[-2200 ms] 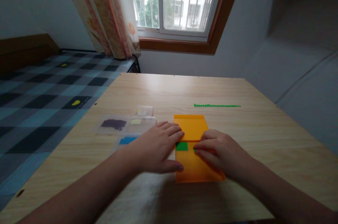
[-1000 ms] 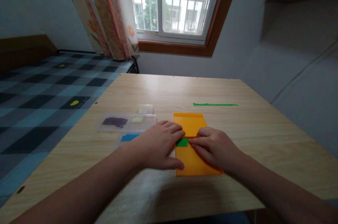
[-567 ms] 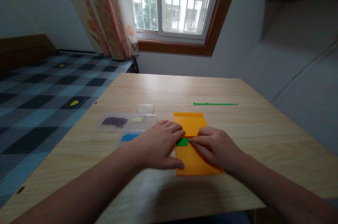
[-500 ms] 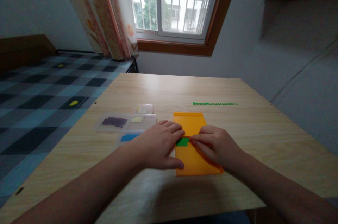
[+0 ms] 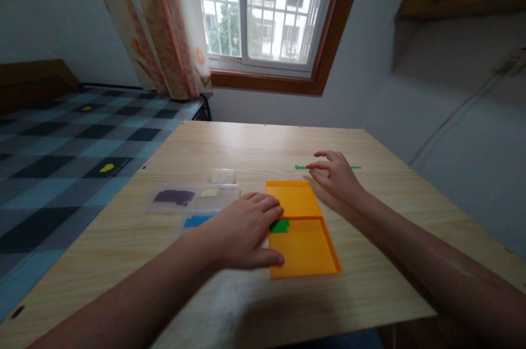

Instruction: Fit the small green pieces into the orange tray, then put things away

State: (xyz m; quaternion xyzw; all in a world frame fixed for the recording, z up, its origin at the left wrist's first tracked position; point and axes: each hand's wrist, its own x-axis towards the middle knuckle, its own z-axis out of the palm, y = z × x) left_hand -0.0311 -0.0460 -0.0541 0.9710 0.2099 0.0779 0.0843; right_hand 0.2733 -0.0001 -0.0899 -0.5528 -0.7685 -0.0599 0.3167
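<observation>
An orange two-compartment tray (image 5: 306, 250) lies on the wooden table (image 5: 255, 146). A small green piece (image 5: 280, 226) sits in its near compartment, by the divider. My left hand (image 5: 238, 231) rests flat against the tray's left edge, fingers spread over the rim. My right hand (image 5: 335, 176) hovers beyond the tray's far right corner, fingertips at a row of green pieces (image 5: 301, 167) lined up on the table. Whether it pinches one, I cannot tell.
Clear plastic boxes stand left of the tray: one with dark purple pieces (image 5: 173, 196), one with pale yellow (image 5: 210, 193), one with blue (image 5: 195, 221), and a small one (image 5: 222, 175) behind. A checked bed lies left; a window is ahead.
My right hand has left the green piece in the tray and reached forward to the green row. The left hand has stayed on the tray's edge.
</observation>
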